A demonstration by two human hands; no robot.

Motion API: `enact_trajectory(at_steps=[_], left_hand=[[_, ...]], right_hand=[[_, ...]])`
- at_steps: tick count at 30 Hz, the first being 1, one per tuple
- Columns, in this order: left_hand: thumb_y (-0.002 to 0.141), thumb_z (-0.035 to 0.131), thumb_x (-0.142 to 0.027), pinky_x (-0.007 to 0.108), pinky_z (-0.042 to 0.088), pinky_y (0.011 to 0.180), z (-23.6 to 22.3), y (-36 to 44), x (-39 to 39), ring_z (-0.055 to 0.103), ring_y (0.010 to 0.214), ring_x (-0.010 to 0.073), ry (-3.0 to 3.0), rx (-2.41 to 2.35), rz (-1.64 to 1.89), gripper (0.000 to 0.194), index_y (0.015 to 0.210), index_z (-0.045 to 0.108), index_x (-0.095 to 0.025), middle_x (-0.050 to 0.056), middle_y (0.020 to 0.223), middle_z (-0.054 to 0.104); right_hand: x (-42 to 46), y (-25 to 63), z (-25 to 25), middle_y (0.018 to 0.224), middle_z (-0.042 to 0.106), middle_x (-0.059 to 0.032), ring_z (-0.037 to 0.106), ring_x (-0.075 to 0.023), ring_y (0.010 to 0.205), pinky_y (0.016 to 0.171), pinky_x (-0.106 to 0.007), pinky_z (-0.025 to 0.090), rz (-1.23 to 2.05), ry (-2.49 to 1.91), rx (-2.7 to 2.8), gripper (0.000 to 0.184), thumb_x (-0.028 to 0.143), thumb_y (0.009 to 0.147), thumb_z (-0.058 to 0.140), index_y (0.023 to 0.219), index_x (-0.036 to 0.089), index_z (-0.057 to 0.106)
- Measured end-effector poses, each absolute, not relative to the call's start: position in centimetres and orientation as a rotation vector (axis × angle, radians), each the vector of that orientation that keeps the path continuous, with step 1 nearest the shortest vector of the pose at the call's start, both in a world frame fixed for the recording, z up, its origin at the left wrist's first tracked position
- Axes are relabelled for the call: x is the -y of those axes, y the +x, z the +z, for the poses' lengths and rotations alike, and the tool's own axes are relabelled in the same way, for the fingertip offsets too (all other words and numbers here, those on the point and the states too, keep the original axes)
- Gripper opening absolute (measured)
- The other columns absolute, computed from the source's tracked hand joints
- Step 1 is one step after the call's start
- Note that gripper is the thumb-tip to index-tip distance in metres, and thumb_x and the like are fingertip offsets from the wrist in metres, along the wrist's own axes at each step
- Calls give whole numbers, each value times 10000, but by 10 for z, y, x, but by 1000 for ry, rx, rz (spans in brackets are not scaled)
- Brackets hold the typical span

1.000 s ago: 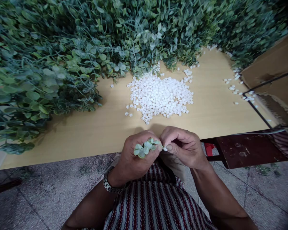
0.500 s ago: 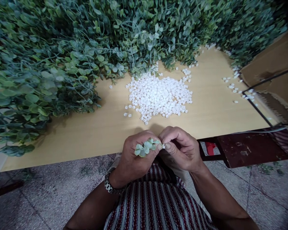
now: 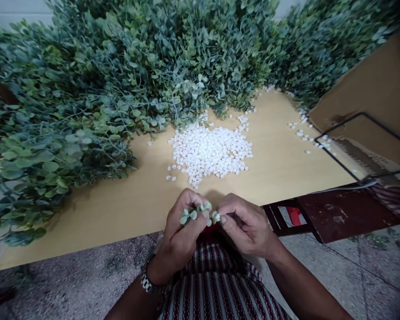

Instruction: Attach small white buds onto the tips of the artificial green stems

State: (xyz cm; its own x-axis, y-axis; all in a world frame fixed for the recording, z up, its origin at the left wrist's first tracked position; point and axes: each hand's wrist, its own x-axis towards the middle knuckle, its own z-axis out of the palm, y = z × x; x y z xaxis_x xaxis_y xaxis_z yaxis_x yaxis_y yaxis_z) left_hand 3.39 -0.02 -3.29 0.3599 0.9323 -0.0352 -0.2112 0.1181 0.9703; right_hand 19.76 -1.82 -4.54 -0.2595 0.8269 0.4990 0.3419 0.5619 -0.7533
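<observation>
My left hand (image 3: 184, 231) is closed on a small sprig of artificial green leaves (image 3: 194, 214), which pokes out between thumb and fingers. Close by, my right hand (image 3: 246, 224) pinches a tiny white plastic piece (image 3: 217, 217) between thumb and forefinger, at the sprig's right end. Whether the piece sits on the stem is too small to tell. Both hands are held over my lap at the table's front edge. Just beyond them lies a heap of small white plastic pieces (image 3: 210, 153) on the wooden tabletop (image 3: 146, 195).
A thick bank of artificial foliage (image 3: 153, 66) covers the back and left of the table. At the right stand a cardboard sheet (image 3: 370, 75) and a black wire frame (image 3: 340, 122), with loose white pieces near them. A dark red wooden stool (image 3: 340, 213) is below the right edge.
The view has tilted up slightly and shifted right. More leaves now show to the right of my left thumb, beside the white piece. Both hands keep their grips.
</observation>
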Motion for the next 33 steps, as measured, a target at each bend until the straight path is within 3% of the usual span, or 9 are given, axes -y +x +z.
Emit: enact_trajectory(at_steps=[4, 9, 16, 22, 29, 33], left_hand=[[804, 603, -248, 251, 416, 612, -36, 33, -1, 503, 676, 138, 1172, -888, 1038, 116, 748, 535, -171, 29, 767, 554], [764, 628, -232, 258, 440, 614, -38, 33, -3, 542, 682, 151, 1169, -944, 1100, 80, 737, 589, -168, 34, 764, 601], [770, 601, -152, 260, 443, 629, -31, 36, -6, 558, 692, 149, 1208, -865, 1115, 78, 707, 638, -179, 25, 730, 621], [762, 592, -136, 269, 435, 609, -27, 37, -6, 554, 678, 153, 1203, -870, 1094, 105, 682, 650, -170, 26, 698, 609], [776, 606, -166, 265, 448, 608, -25, 36, -5, 566, 671, 148, 1292, -872, 1028, 92, 703, 662, -165, 30, 705, 625], [782, 607, -155, 249, 445, 605, -24, 36, -4, 554, 653, 130, 1320, -855, 1010, 78, 721, 654, -161, 20, 700, 617]], right_hand=[[8, 219, -39, 686, 566, -9, 547, -132, 635, 540, -251, 448, 435, -1022, 1881, 129, 73, 831, 494, 844, 186, 554], [-19, 250, -41, 779, 638, -51, 585, -162, 694, 623, -282, 454, 17, -1595, 1830, 97, 147, 836, 517, 852, 171, 610], [-28, 242, -42, 726, 609, -49, 570, -159, 676, 614, -271, 421, -79, -1719, 1936, 133, 180, 834, 506, 759, 160, 615], [-18, 240, -41, 697, 577, -17, 514, -130, 606, 571, -268, 404, 121, -1603, 1781, 78, 176, 801, 556, 740, 175, 604], [3, 218, -27, 628, 542, 19, 489, -110, 577, 516, -240, 404, 922, -1018, 1625, 61, 155, 807, 605, 757, 189, 602], [4, 210, -33, 663, 558, 6, 497, -109, 605, 555, -253, 411, 1104, -908, 1562, 45, 182, 822, 606, 780, 181, 622]])
